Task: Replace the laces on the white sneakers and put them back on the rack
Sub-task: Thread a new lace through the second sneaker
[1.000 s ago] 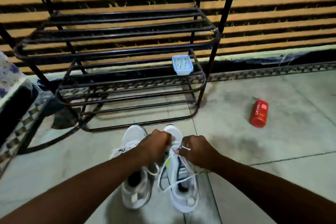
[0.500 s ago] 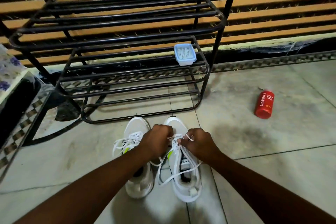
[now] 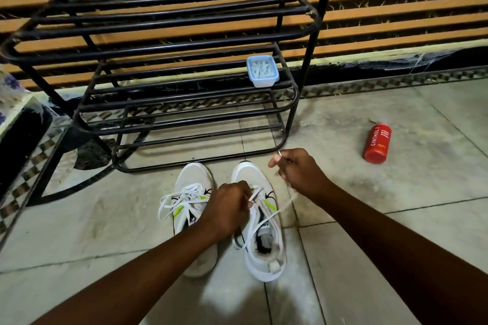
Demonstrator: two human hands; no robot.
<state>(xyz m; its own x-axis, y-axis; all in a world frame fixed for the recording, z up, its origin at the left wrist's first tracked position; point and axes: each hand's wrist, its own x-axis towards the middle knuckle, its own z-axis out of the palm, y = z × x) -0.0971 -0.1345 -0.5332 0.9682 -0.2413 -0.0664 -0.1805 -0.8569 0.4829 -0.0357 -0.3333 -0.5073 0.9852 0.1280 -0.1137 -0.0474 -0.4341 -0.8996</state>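
Since the frame half a second ago, our right hand has swung up and to the right, away from the left hand, drawing a strand of lace taut behind it.

In the head view, the right hand pinches the lace near its tip. The left hand is curled over the eyelets of the right sneaker, nipping the lace there. The left sneaker stands just beside it, and its lace appears to be threaded already. Both sit on the floor in front of the rack.

We judge that we are midway through lacing the second shoe. Next we need to take up the slack, feed the tip through the next eyelet and keep both sides even. Shelving the pair comes after that.
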